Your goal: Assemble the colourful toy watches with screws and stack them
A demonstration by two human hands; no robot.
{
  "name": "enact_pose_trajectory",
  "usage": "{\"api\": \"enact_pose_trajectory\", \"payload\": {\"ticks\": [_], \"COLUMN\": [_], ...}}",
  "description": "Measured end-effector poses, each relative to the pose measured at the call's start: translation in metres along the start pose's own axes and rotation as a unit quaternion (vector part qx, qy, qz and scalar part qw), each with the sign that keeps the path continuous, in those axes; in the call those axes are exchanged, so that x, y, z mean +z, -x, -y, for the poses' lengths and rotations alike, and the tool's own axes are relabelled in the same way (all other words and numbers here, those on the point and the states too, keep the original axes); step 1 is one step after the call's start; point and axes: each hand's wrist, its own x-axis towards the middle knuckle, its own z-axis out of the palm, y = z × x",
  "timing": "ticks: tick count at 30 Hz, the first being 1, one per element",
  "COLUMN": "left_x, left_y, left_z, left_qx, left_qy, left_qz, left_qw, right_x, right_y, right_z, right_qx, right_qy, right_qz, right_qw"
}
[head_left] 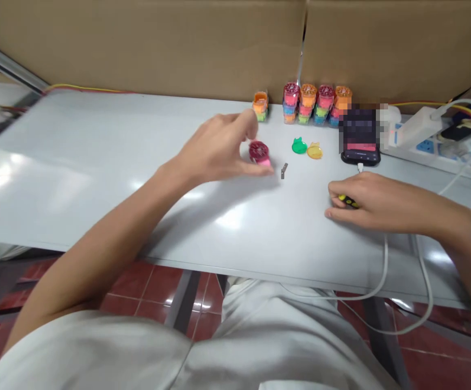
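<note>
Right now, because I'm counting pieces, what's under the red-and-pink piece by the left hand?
Under the red top of the red-and-pink piece, a pink layer shows. Anything lower is covered by the piece itself and the left hand, so the white table directly beneath cannot be seen.

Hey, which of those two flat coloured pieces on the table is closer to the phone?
The translucent yellow piece is closer to the phone. It lies just to the right of the green piece, between it and the phone.

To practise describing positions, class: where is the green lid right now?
In the head view, the green lid lies on the white table top, just left of a yellow lid and directly in front of the stacked coloured tubs.
</note>
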Motion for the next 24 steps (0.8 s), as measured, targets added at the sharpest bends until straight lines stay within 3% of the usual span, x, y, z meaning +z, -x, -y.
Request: {"api": "enact_pose_trajectory", "payload": {"ticks": [1, 2, 4, 7, 10, 15, 20, 24], "left_x": [0.001, 0.004, 0.015, 0.031, 0.032, 0.013, 0.007, 0.017], "left_y": [-0.002, -0.003, -0.004, -0.003, -0.001, 0.004, -0.003, -0.020], "left_z": [0.012, 0.021, 0.032, 0.032, 0.025, 0.016, 0.011, 0.018], "left_qx": [-0.033, -0.067, -0.131, -0.148, -0.133, -0.077, 0.027, 0.050], "left_qy": [-0.014, -0.029, -0.056, -0.078, -0.042, 0.103, 0.015, -0.038], "left_qz": [0.008, 0.052, 0.026, -0.012, -0.026, 0.029, 0.058, 0.062], "left_qw": [0.999, 0.996, 0.989, 0.986, 0.990, 0.991, 0.998, 0.996], "right_x": [0.005, 0.009, 0.017, 0.025, 0.030, 0.033, 0.034, 0.036], "right_y": [0.003, 0.005, 0.006, 0.006, 0.005, 0.005, 0.006, 0.005], "right_z": [0.000, -0.001, -0.001, -0.001, 0.000, 0.002, 0.004, 0.004], "right_qx": [0.000, 0.000, -0.005, -0.015, -0.016, -0.007, 0.011, 0.017], "right_qy": [-0.013, -0.026, -0.045, -0.059, -0.065, -0.065, -0.061, -0.062], "right_qz": [-0.001, -0.003, -0.014, -0.044, -0.066, -0.073, -0.073, -0.078], "right_qw": [1.000, 1.000, 0.999, 0.997, 0.996, 0.995, 0.995, 0.995]}}
